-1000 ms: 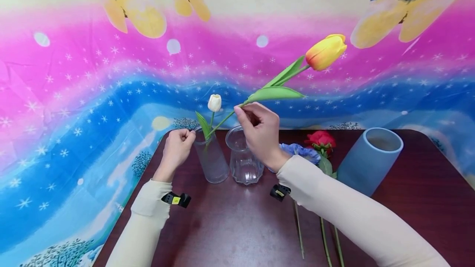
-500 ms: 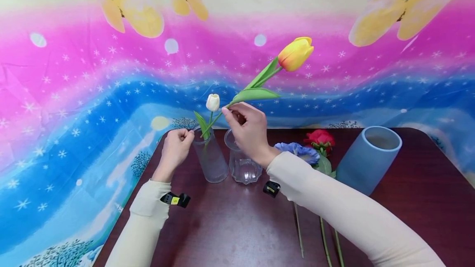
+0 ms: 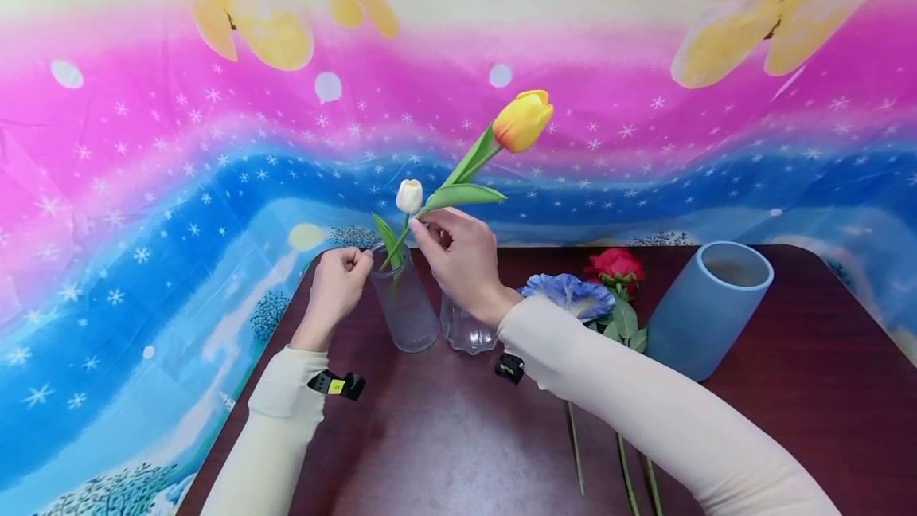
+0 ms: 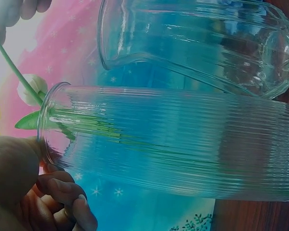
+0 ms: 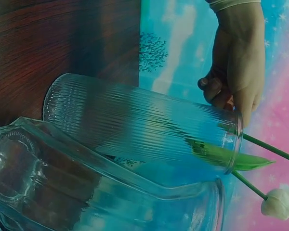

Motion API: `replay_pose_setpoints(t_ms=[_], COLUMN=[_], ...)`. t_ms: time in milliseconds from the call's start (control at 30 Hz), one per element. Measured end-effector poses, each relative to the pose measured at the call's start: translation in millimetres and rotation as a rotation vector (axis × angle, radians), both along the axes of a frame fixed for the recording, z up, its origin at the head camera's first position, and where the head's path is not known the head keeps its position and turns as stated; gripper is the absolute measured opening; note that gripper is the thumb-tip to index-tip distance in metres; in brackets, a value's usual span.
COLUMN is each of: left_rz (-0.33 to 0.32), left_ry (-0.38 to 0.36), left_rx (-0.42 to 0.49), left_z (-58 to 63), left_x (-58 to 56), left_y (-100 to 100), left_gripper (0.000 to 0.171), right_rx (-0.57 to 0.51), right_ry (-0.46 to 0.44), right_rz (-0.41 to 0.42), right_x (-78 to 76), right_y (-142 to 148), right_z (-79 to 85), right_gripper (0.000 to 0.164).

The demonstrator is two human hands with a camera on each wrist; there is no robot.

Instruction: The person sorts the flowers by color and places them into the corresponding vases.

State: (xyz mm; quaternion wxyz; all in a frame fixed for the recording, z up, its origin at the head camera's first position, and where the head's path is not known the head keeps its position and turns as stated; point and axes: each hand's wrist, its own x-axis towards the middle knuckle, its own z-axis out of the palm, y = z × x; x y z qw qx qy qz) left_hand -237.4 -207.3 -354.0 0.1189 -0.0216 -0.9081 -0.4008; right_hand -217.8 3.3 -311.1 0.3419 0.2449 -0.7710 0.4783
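My left hand (image 3: 333, 289) pinches the rim of a clear ribbed glass vase (image 3: 408, 313); in the left wrist view its thumb and fingers (image 4: 62, 190) meet at that rim. My right hand (image 3: 462, 257) pinches the green stem of a yellow-orange tulip (image 3: 523, 122), just below its leaves. This tulip leans up to the right, and its lower stem enters the vase mouth. A white tulip (image 3: 409, 196) with one green leaf (image 5: 231, 159) stands in the same vase. Inside the ribbed glass (image 4: 173, 144) the stems look blurred.
Close on the right stands a second clear glass vase (image 3: 469, 329), partly behind my right hand. Farther right lie a blue flower (image 3: 569, 295) and a red rose (image 3: 616, 265), long stems toward me. A blue vase (image 3: 709, 317) stands beyond them on the dark table (image 3: 444, 436).
My right hand has moved left with the yellow tulip, lowering its bloom slightly as the stem goes deeper into the vase mouth. The left hand keeps its place at the rim.
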Motion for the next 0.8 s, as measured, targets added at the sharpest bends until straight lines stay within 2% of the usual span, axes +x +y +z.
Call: replay_pose_setpoints(t_ms=[333, 600, 800], left_rz=[0.018, 0.023, 0.017], left_ry=[-0.002, 0.009, 0.019], left_rx=[-0.011, -0.019, -0.021], left_z=[0.4, -1.0, -2.0], left_x=[-1.3, -1.9, -2.9], left_y=[0, -1, -1], left_gripper=[0.043, 0.042, 0.043], right_rx=[0.128, 0.238, 0.284], right_ry=[-0.088, -0.190, -0.248], right_rz=[-0.047, -0.076, -0.061], right_x=[-5.4, -8.2, -9.2], right_y=[-9, -19, -25], right_z=[-2.3, -13.3, -20.4], right_gripper=[0.014, 0.016, 0.016])
